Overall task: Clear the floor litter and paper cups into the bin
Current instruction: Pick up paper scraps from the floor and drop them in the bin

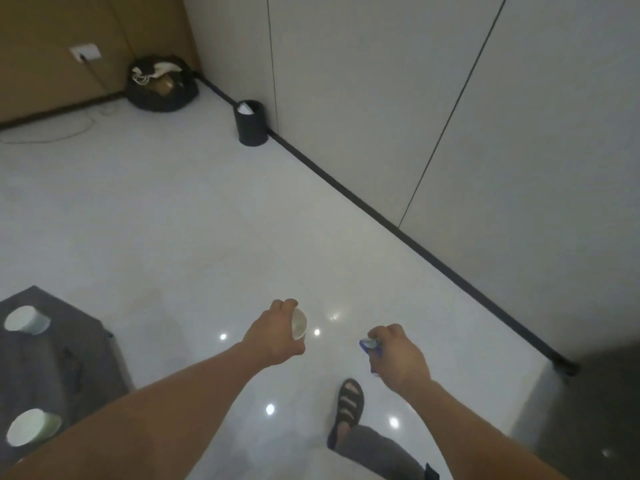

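At the far left, a dark grey tabletop (pixel 69 348) carries two pale paper cups, one further off (pixel 27 319) and one nearer (pixel 33 427), both standing well apart from each other. Up in the far corner a wall socket (pixel 86 51) has a cable plugged in, and a black bag (pixel 161 84) slumps on the floor below it, with something white and something brown showing on top of it. Further right, a small black bin (pixel 250 128) stands against the skirting of the pale panelled wall, with a bit of white litter (pixel 244 108) visible inside at its rim.

Near the middle foreground, the left hand (pixel 277 336) has its fingers curled round a white paper cup (pixel 299 323), which lies tipped on its side with the mouth facing right. Just to its right, the right hand (pixel 398 355) clutches a crumpled blue-and-white wrapper (pixel 370 344) in closed fingers. Both hands are held out above the glossy white floor (pixel 173 220), far from the bin. Below the right hand, a foot in a dark sandal (pixel 349 403) is planted on the tiles.
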{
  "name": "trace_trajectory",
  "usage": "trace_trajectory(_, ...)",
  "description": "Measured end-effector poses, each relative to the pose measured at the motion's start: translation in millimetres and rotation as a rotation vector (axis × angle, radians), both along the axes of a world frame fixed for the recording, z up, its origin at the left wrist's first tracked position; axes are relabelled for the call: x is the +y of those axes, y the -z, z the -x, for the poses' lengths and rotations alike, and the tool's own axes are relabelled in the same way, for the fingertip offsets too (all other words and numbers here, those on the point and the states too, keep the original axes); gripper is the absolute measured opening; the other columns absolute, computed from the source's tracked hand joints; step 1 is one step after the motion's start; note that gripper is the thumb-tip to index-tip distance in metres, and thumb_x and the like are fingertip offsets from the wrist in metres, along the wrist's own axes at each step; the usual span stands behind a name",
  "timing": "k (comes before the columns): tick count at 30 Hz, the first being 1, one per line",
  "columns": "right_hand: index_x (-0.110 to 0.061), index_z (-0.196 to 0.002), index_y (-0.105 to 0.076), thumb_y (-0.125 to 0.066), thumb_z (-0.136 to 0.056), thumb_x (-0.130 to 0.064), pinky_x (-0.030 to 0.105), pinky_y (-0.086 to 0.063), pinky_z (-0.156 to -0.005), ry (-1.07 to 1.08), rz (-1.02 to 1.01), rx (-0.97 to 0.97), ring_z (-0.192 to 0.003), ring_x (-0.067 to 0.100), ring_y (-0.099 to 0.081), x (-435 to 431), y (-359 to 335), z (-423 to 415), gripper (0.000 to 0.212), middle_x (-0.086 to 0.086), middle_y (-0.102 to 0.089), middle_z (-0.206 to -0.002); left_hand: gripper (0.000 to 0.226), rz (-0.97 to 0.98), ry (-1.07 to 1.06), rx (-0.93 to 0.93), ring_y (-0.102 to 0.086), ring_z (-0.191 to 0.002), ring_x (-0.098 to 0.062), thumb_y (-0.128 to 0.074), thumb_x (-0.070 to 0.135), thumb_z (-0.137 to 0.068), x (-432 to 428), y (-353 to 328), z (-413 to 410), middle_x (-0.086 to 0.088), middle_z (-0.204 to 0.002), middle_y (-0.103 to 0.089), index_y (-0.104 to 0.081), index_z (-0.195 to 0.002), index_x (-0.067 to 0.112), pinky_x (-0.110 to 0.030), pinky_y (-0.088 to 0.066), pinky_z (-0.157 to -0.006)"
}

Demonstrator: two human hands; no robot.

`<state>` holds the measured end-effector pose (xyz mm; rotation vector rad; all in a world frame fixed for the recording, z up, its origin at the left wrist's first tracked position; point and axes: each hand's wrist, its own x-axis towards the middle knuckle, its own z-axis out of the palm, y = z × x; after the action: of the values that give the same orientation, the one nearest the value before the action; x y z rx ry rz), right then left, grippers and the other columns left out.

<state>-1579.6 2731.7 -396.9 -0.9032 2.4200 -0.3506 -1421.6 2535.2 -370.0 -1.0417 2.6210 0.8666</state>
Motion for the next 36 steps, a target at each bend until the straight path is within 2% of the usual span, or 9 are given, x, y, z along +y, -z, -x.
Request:
trace_trajectory(8,-0.017,-0.127,-0.057,-0.054,-0.097,-0.025,0.035,-0.053,-0.084,-0.287,0.037,0.026,-0.091,0.025,-0.065,-142.5,-25.7,117.9,0.030,0.005,-0.046,-0.127,0.081,0.021,-0.245,0.027,-0.052,-0.114,-0.025,-0.070,0.040,-0.075,-100.9,-19.7,75.4,-0.003,-0.134,-0.039,-0.030,-0.142,0.021,-0.034,-0.047,-0.090)
trace_trajectory(16,-0.018,-0.124,-0.058,-0.054,-0.097,-0.024,0.032,-0.053,-0.081,-0.466,0.028,0.052,-0.092,0.024,-0.064,-311.1,-30.1,167.0,0.028,0.004,-0.047,-0.125,0.082,-0.037,-0.372,0.013,-0.049,-0.116,-0.024,-0.071,0.037,-0.075,-224.5,-9.5,116.5,-0.003,-0.136,-0.037,-0.028,-0.144,0.021,-0.034,-0.046,-0.093)
trace_trajectory(27,-0.021,-0.124,-0.058,-0.054,-0.096,-0.023,0.027,-0.052,-0.081,-0.384,0.054,0.031,-0.077,0.016,-0.069,-544.4,-34.7,211.1,0.028,-0.002,-0.047,-0.123,0.078,0.006,-0.402,0.041,-0.049,-0.117,-0.025,-0.069,0.037,-0.077,-475.6,-27.0,162.9,-0.002,-0.137,-0.037,-0.029,-0.143,0.021,-0.035,-0.045,-0.095)
trace_trajectory(36,-0.023,-0.125,-0.056,-0.052,-0.097,-0.026,0.029,-0.052,-0.083,-0.452,0.034,0.062,-0.088,0.019,-0.065,-719.3,-21.0,285.2,0.029,-0.001,-0.046,-0.126,0.079,0.017,-0.435,0.044,-0.050,-0.117,-0.027,-0.070,0.036,-0.076,-649.7,-24.7,240.8,-0.004,-0.137,-0.037,-0.031,-0.142,0.019,-0.035,-0.046,-0.095)
